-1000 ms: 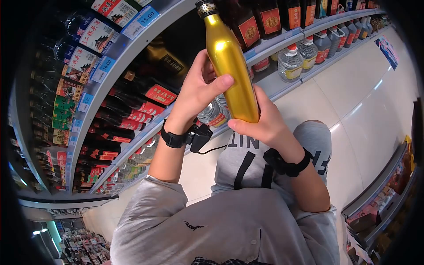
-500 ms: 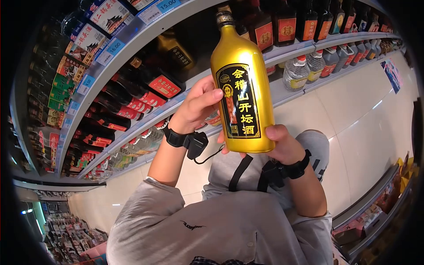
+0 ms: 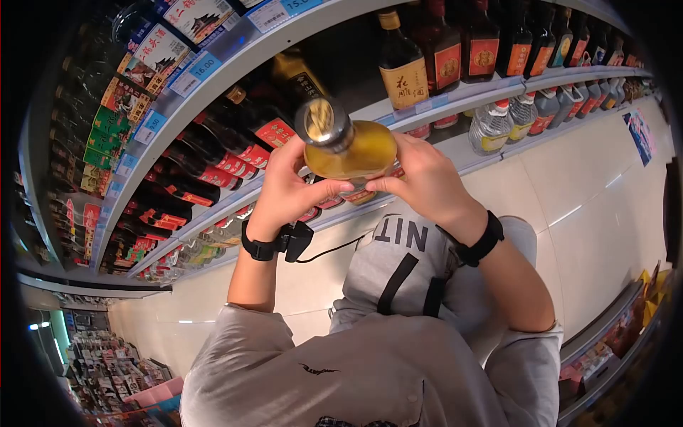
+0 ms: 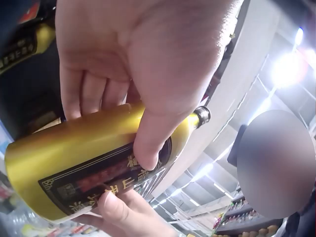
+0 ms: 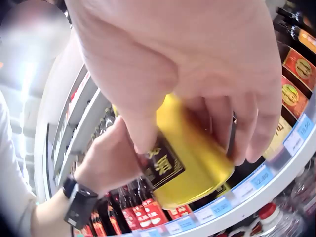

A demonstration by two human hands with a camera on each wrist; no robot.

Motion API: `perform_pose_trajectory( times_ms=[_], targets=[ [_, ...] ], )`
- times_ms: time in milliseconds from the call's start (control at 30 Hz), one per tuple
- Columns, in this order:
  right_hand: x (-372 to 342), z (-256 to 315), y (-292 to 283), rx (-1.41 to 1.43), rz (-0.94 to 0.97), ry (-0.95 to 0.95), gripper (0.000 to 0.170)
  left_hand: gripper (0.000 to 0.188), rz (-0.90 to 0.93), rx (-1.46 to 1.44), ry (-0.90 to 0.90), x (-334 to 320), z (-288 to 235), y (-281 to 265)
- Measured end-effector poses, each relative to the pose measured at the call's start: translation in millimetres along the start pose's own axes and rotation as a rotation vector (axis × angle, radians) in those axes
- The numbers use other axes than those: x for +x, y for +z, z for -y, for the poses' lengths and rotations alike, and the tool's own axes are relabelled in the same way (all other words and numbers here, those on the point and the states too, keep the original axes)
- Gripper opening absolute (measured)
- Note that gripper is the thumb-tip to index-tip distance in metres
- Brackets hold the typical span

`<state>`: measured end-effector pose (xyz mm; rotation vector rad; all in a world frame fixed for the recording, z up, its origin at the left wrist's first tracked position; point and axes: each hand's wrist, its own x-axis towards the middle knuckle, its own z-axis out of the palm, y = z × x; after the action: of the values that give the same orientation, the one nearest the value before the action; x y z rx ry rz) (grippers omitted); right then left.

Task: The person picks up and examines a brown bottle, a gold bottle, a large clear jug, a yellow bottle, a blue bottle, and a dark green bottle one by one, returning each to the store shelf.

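Observation:
Both hands hold a gold liquor bottle [image 3: 366,149] in front of the shelf, its dark-collared cap [image 3: 324,124] tipped up toward the head camera. My left hand [image 3: 288,185] grips one side, thumb across the front. On the other side my right hand [image 3: 434,178] grips it, thumb pointing in toward the left one. A black label [image 4: 89,180] with gold characters shows in the left wrist view, the left thumb lying over part of it. Seen from the right wrist, the bottle's base [image 5: 197,195] sticks out below the right fingers.
Dark bottles with red or orange labels line the shelf [image 3: 455,89] behind, among them one with a tan label [image 3: 404,82]. Clear jugs [image 3: 491,128] stand lower down. Another gold bottle [image 3: 299,75] lies deeper left. Price tags [image 3: 196,75] run along the shelf edge.
The bottle first turned its label toward the head camera, then tipped so its cap faces the camera. The right hand has moved up from near the base to the side.

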<state>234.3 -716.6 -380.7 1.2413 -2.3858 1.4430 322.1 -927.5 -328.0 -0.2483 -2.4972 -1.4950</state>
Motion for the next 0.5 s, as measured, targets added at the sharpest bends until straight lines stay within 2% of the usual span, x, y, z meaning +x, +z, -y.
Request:
perform_pose_trajectory(
  times_ms=[67, 100, 133, 167, 300, 367, 433, 500],
  targets=[
    [27.6, -0.7, 4.0, 0.056, 0.035, -0.043, 0.043, 0.068, -0.074, 0.019, 0.041, 5.0, 5.0, -6.0],
    [40.3, -2.7, 7.1, 0.051, 0.052, -0.060, 0.043, 0.068, -0.127, 0.041, 0.061, 5.2, 6.8, -9.0],
    [51.5, -5.6, 11.2, 0.042, 0.101, -0.055, 0.042, 0.066, -0.155, 0.186, 0.094, 7.9, 5.5, -14.6],
    [62.2, -8.8, 14.6, 0.030, 0.146, -0.049, 0.042, 0.066, -0.174, 0.182, 0.093, 11.0, 10.7, -18.5],
    [100.4, -39.9, 48.0, -0.008, 0.031, -0.181, 0.045, 0.060, -0.278, 0.469, 0.156, 27.0, 37.4, -27.9],
    [116.3, -55.3, 59.5, -0.006, 0.082, -0.183, 0.049, 0.058, -0.334, 0.339, 0.142, 34.3, 53.5, -24.0],
    [125.2, -64.8, 65.5, -0.009, 0.148, -0.056, 0.049, 0.058, -0.365, 0.345, 0.139, 41.6, 70.6, -22.0],
    [129.4, -68.9, 67.1, -0.001, 0.184, -0.027, 0.047, 0.057, -0.394, 0.355, 0.143, 46.9, 86.6, -18.6]
  ],
)
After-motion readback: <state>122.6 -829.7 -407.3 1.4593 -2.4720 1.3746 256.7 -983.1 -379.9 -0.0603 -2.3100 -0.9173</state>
